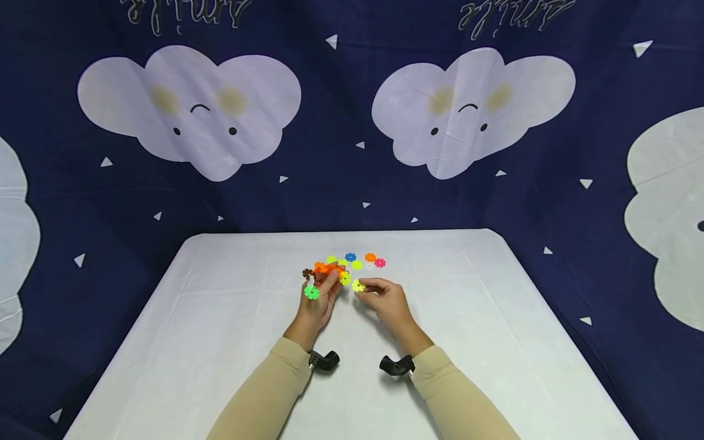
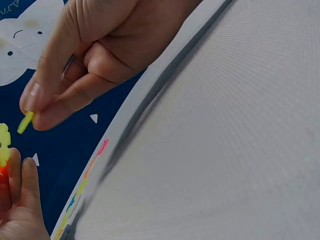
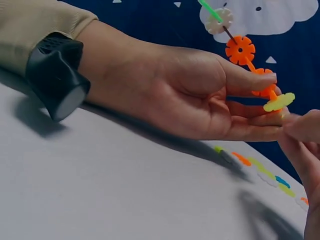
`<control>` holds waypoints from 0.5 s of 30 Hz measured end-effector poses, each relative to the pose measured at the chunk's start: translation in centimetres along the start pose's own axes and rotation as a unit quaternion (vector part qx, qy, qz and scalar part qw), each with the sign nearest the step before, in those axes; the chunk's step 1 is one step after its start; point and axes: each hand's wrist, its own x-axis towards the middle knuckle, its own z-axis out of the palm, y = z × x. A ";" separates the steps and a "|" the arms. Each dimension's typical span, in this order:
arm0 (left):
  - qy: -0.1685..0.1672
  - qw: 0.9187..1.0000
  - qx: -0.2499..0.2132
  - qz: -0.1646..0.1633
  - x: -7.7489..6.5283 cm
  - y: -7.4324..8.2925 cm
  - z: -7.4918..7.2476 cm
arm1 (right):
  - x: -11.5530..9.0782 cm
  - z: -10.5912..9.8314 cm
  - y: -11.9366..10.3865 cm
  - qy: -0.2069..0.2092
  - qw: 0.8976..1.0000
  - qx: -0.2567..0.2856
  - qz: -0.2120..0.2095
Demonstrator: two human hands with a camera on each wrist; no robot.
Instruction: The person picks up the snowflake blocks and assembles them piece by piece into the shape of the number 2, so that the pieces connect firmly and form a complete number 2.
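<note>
My left hand (image 1: 321, 300) grips a chain of interlocking plastic snowflake discs by its orange discs (image 3: 240, 49). The chain also has a green disc (image 1: 311, 293), a white disc (image 3: 219, 21), a brown disc (image 1: 307, 274) and, at its right end, a yellow disc (image 1: 344, 278). My right hand (image 1: 388, 302) pinches a loose yellow disc (image 1: 358, 285) between thumb and finger, just right of that end. In the left wrist view the loose disc (image 2: 25, 122) is edge-on and apart from the chain. The right wrist view hides most of it behind the fingertips.
Behind the hands, several loose discs lie on the white table (image 1: 231, 342), among them a blue disc (image 1: 350, 257), an orange disc (image 1: 370, 257) and a pink disc (image 1: 380, 263). A dark blue cloth with clouds (image 1: 330, 201) hangs at the table's far edge.
</note>
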 end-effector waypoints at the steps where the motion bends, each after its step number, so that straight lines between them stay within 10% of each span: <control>1: -0.001 1.000 0.003 0.000 0.0 0.0 0.0 | -0.1 0.1 -0.1 -0.005 1.000 0.009 0.000; 15: -0.028 1.000 -0.011 0.008 0.0 0.0 0.0 | -0.7 1.1 0.1 -0.028 0.991 0.128 0.023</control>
